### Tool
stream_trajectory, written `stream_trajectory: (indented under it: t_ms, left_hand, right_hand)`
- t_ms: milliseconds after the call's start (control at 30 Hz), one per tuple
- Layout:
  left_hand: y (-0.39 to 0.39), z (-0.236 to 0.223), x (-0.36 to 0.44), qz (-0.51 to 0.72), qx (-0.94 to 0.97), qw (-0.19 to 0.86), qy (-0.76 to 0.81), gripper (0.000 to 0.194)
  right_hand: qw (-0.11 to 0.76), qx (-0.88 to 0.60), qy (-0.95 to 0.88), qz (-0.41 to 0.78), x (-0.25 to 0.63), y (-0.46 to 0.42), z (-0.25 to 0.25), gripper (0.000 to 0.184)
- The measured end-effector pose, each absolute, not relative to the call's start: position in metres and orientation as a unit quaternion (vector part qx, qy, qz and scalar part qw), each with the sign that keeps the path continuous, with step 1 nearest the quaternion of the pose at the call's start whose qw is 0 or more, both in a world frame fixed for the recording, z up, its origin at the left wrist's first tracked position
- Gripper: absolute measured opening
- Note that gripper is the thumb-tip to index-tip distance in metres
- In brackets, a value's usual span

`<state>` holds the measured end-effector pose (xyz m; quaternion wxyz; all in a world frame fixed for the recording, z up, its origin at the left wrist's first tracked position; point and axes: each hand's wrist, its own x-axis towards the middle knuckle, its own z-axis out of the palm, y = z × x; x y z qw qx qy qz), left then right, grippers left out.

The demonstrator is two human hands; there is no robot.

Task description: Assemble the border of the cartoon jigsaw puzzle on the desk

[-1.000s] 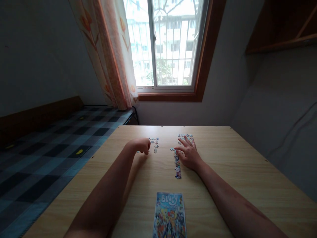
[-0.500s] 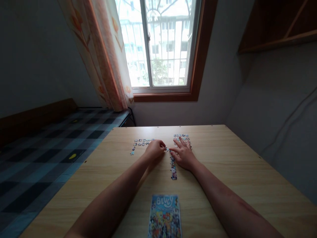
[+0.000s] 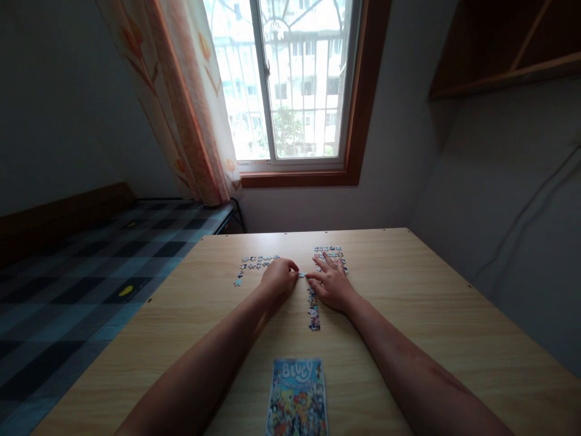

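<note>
On the wooden table [image 3: 408,315] lie small jigsaw pieces. My left hand [image 3: 278,277] is curled, its fingertips pinching a puzzle piece [image 3: 302,275] at the top of a joined strip of pieces [image 3: 313,310]. My right hand [image 3: 333,283] lies flat beside that strip, fingers spread, its forefinger touching the same spot. A loose row of pieces [image 3: 254,263] lies left of my left hand. Another cluster of pieces [image 3: 330,251] sits just beyond my right fingertips. A colourful "Bluey" picture card [image 3: 297,396] lies near the table's front edge.
A bed with a dark checked cover [image 3: 91,272] stands left of the table. A window [image 3: 295,85] with a patterned curtain [image 3: 181,109] is behind the table. A wooden shelf [image 3: 503,54] hangs at the upper right, above a grey wall.
My left hand moved right from the loose row of pieces to the top of the joined strip, meeting my right forefinger. The right hand stayed put. The view shifted slightly.
</note>
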<state>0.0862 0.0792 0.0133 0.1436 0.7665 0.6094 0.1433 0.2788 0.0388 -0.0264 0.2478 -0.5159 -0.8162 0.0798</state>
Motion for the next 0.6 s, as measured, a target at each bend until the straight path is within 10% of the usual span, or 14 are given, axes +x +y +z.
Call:
stream_trajectory:
  t_ms: [600]
  left_hand:
    - [0.0801,0.0155,0.0836,0.179,0.769,0.119,0.602,0.019]
  right_hand:
    - [0.292,-0.543,-0.781,0.098,0.2798,0.0412,-0.0275,0.037]
